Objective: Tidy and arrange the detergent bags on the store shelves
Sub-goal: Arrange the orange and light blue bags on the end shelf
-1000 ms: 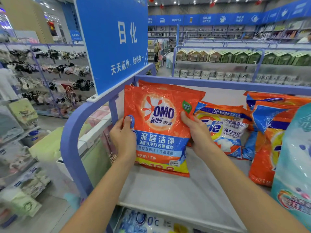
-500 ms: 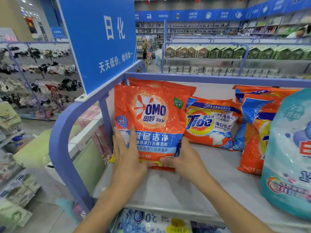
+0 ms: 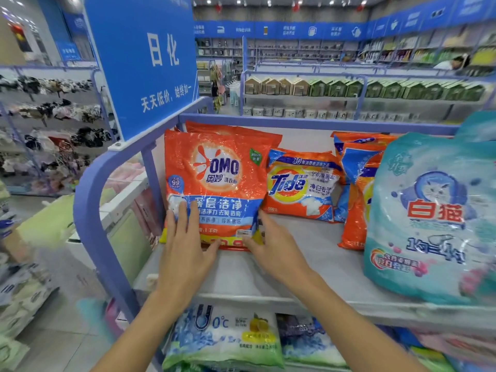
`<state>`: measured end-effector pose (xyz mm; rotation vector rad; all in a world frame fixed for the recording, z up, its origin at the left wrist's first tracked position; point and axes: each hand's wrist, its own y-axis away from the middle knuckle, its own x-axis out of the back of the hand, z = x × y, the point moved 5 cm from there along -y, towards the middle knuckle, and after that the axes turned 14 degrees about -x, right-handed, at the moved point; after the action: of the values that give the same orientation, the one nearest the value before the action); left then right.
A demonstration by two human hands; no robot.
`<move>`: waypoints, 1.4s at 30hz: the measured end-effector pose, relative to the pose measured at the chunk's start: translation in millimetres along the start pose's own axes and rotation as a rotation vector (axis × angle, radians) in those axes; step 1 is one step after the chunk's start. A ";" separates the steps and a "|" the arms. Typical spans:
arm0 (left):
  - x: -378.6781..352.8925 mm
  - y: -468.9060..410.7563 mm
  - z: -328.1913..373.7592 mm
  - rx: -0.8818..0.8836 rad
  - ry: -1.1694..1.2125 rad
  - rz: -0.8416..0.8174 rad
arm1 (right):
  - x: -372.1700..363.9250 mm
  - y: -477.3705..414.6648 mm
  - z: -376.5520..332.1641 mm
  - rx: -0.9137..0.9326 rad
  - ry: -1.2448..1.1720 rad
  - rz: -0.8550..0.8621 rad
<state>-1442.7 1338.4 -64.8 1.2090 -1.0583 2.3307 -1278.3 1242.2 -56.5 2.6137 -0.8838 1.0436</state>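
Note:
An orange OMO detergent bag (image 3: 217, 181) stands upright at the left end of the grey top shelf (image 3: 308, 264), leaning against another orange bag (image 3: 257, 132) behind it. My left hand (image 3: 185, 242) lies flat on the bag's lower left front, fingers straight. My right hand (image 3: 271, 245) touches the bag's lower right corner with its fingers extended. A Tide bag (image 3: 300, 183) leans just right of it. Further right stand an orange-and-blue bag (image 3: 354, 189) and a large teal bag (image 3: 434, 218).
A blue rail (image 3: 91, 200) curves round the shelf's left end, with a blue sign (image 3: 145, 57) above. Bags (image 3: 222, 336) fill the lower shelf. Other aisles and shelving stand behind and to the left.
The OMO bag went from held up in both hands to standing on the shelf. Both hands slid down from its sides to its lower front and now lie flat.

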 end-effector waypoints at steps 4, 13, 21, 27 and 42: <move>-7.1 17.5 27.4 0.035 -0.003 -0.013 | 31.4 21.5 25.2 0.002 0.276 0.028; -51.4 62.9 159.2 -0.120 0.077 -0.149 | 130.0 93.5 114.8 0.012 0.326 0.104; -68.6 87.4 257.1 -0.164 0.156 -0.169 | 217.4 144.7 167.9 0.021 0.341 0.226; -77.7 63.8 311.1 -0.246 0.218 -0.208 | 270.0 154.0 215.6 -0.148 0.216 0.274; -132.8 -3.0 295.7 0.294 0.956 -0.173 | 266.8 96.6 227.6 -0.285 -0.389 0.225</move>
<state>-1192.7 1132.1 -60.0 0.1290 -0.2708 2.4884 -1054.0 955.9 -46.5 2.5479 -1.3257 0.4058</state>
